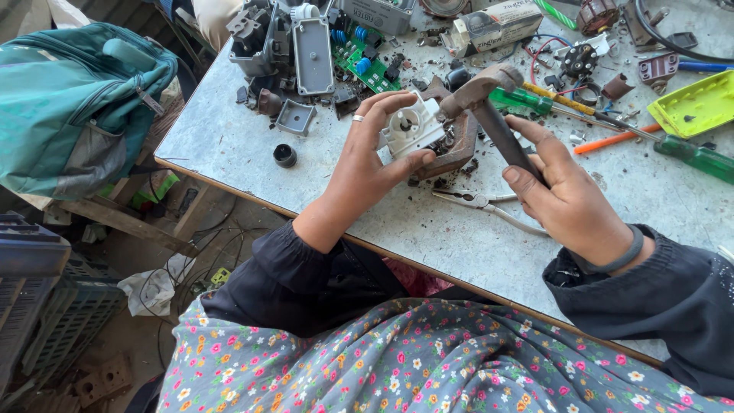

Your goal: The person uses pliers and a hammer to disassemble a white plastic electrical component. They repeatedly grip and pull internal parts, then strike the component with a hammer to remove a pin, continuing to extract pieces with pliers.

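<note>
Head view: two bare hands work a white part with a hammer at a cluttered bench.

Left hand [367,164], a ring on one finger, is clasped around the white plastic part [411,128], thumb below and fingers over its far edge, pressing it onto a brown block [457,149] near the middle of the grey table [459,237]. Right hand [569,199] is clenched on the dark handle of the hammer [489,103], whose head sits just over the part's right corner. Pliers [482,203] lie on the table between the wrists. Green screwdriver [692,157] and yellow tray [696,103] lie at the right; a teal backpack [73,107] sits off the left edge.
</note>
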